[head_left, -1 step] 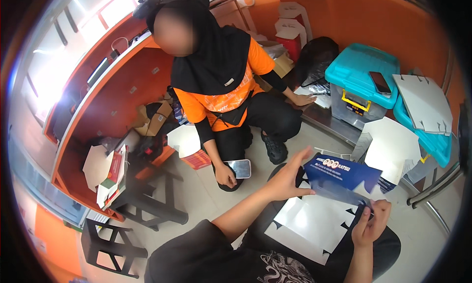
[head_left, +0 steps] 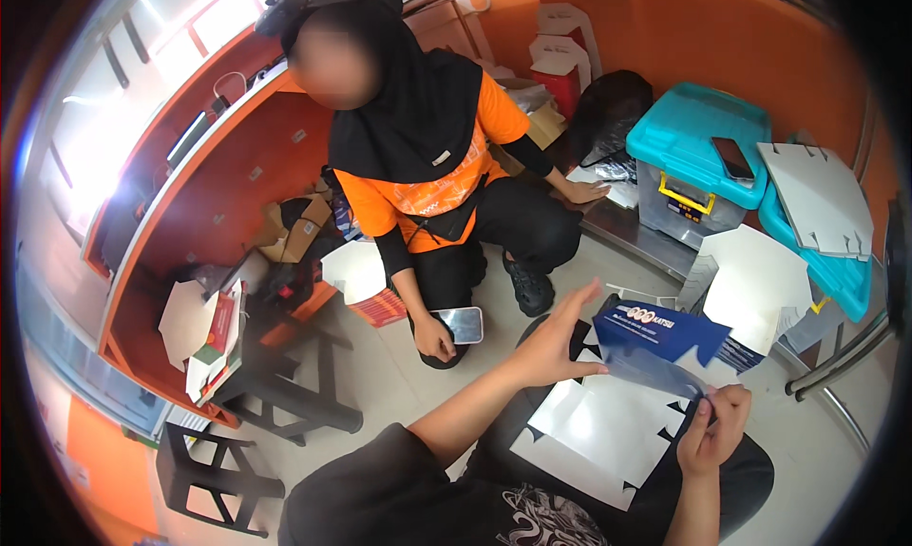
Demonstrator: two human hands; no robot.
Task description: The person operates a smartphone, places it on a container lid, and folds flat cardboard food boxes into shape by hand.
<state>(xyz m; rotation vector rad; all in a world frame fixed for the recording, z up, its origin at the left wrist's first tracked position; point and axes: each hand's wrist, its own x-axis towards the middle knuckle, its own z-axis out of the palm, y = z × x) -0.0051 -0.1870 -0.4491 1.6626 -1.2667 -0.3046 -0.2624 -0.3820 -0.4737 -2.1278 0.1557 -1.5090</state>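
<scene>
A flat cardboard box blank (head_left: 594,432), glossy white inside with notched edges, lies across my lap. Its blue printed panel (head_left: 655,335) is folded up along the far side. My left hand (head_left: 559,345) is open at the panel's left end, fingers stretched away and the thumb close to the fold. At the blank's right side my right hand (head_left: 714,428) pinches the edge between thumb and curled fingers. Just beyond the panel stands an opened box (head_left: 755,285) with a white inside and dark blue outside.
A person in an orange shirt (head_left: 437,195) squats opposite, one hand on a phone (head_left: 463,326). Teal-lidded bins (head_left: 698,119) stand far right, bearing another phone (head_left: 733,159) and flat white blanks (head_left: 817,199). Black stools (head_left: 214,475) and a red-orange box (head_left: 366,290) are left.
The blue panel has tilted very slightly, and my right hand has shifted a little to the left. Otherwise the scene looks the same.
</scene>
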